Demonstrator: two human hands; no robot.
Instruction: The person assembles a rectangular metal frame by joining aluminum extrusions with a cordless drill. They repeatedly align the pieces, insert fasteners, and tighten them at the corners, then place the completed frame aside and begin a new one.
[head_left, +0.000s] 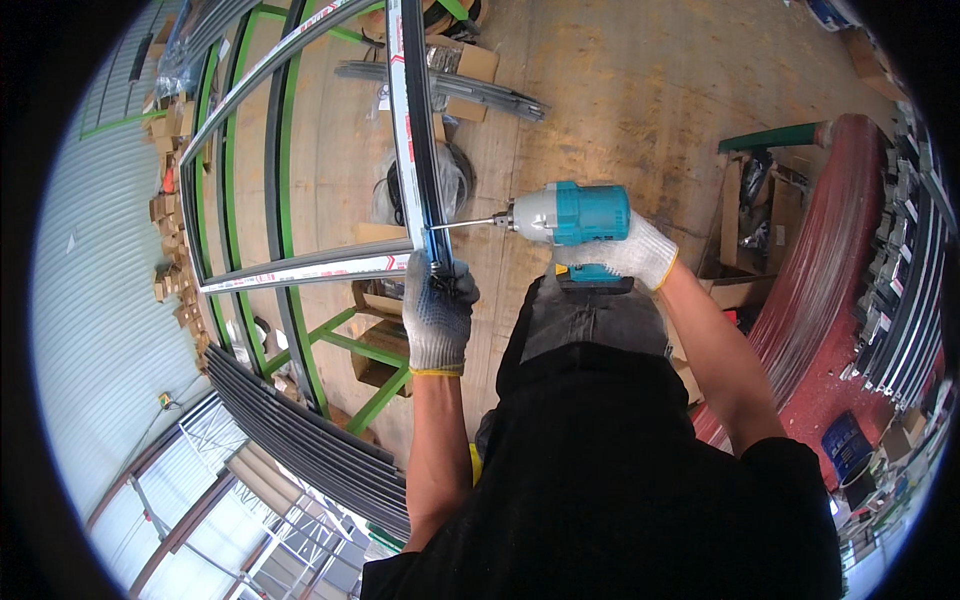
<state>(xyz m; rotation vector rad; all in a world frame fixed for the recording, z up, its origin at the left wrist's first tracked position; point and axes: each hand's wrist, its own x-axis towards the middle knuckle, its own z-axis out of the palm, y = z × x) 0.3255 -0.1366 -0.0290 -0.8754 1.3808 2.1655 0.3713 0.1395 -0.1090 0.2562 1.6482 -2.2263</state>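
My right hand [635,255], in a white knitted glove, is closed round the handle of a teal and grey cordless drill [585,213]. The drill lies level, its long thin bit [465,223] pointing left. The bit's tip meets the side of a dark metal window frame [412,140] near a corner. White protective film with red print covers parts of the frame. Just below that corner, my left hand [438,315], gloved with a blue-dotted palm, is wrapped round the frame's end. Its fingertips are partly hidden behind the profile.
A green and black rack [285,190] carries the frame on the left. Dark profiles [300,430] lie stacked at lower left. Grey strips [445,88] and cardboard boxes [470,65] sit on the floor beyond. At right are a red film-wrapped bundle [800,300] and more metal profiles [905,290].
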